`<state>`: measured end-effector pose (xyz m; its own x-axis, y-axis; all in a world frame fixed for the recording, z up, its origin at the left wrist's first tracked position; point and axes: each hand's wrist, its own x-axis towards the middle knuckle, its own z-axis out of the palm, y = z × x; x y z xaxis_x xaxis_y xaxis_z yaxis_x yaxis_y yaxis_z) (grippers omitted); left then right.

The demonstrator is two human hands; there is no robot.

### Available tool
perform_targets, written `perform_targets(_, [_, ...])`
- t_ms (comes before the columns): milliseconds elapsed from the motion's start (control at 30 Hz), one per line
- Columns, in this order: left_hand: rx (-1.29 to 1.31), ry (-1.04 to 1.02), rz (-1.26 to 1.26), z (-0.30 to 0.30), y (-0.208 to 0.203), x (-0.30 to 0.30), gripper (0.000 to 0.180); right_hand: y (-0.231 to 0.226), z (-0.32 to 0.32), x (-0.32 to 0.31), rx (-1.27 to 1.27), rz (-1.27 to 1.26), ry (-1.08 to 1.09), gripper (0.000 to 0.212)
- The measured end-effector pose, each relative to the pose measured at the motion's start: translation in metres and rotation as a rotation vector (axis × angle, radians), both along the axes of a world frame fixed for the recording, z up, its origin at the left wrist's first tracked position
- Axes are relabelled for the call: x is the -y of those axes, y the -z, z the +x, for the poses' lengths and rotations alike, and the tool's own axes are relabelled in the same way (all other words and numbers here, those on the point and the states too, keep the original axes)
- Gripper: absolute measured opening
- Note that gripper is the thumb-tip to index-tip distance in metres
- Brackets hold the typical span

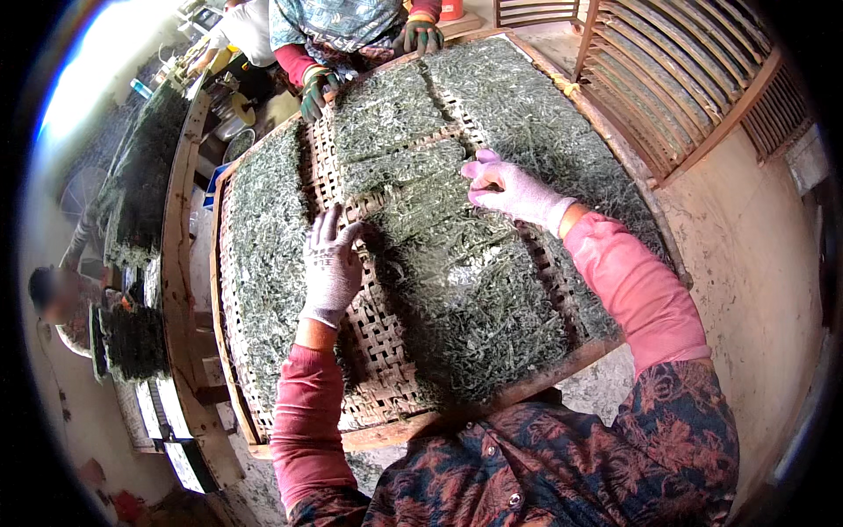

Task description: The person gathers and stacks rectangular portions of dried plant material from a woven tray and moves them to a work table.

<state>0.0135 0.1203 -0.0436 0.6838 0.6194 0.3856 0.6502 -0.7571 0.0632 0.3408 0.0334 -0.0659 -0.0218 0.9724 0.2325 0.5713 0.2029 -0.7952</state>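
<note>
Sheets of matted, dark green shredded material that looks like seaweed lie in rows on a large woven, wood-framed tray (383, 338). My left hand (332, 272), in a pale glove, is over the bare weave beside the middle seaweed sheet (457, 255). Its fingers are stretched out, the thumb near that sheet's left edge, with nothing visibly held. My right hand (520, 190), gloved in pale purple, has thumb and fingers bent together at the sheet's right edge; the exact contact is partly hidden. Another seaweed sheet (272, 255) lies left of my left hand.
Across the tray, a person's hands in dark gloves (318, 92) rest by the far edge. Slatted wooden racks (672, 79) stand at the far right. Left of the tray, a wooden beam (178, 263) runs beside stacked dark green sheets (140, 193), with another person beyond them.
</note>
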Motion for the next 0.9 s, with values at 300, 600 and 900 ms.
perform_targets(300, [0.219,-0.041,-0.277,-0.012,0.011,0.083,0.056,-0.006,0.005,0.059,0.661,0.076,0.113,0.048])
perform_targets(600, [0.473,-0.213,-0.572,-0.002,0.025,0.085,0.06,-0.002,-0.009,0.063,0.665,-0.093,0.225,0.06])
perform_targets(900, [1.061,-0.362,-1.288,0.011,0.014,0.059,0.041,0.002,-0.006,0.042,0.04,-0.319,0.424,0.055])
